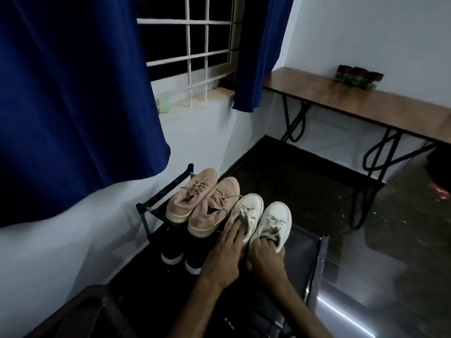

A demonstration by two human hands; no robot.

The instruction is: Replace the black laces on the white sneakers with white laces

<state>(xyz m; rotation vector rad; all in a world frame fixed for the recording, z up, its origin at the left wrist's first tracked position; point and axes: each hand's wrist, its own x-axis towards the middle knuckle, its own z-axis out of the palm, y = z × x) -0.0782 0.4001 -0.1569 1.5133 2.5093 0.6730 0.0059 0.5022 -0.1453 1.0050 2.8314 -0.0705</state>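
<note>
Pair of white low-top canvas sneakers [258,222] sits on top tier of black metal shoe rack [317,245], just beside pink suede pair [202,203]; laces look pale, not black. Left hand [225,250] rests flat on left sneaker's collar; right hand [264,252] fingers hook inside right sneaker's heel opening. Judged light, soft-walled: lift by heel collars.

Two pairs of shoes stand side by side on the top of the shoe rack [156,202]: the suede pair [202,203] on the left, the sneakers [261,220] on the right. A long table [366,103] stands behind, right of the window [190,40].
</note>
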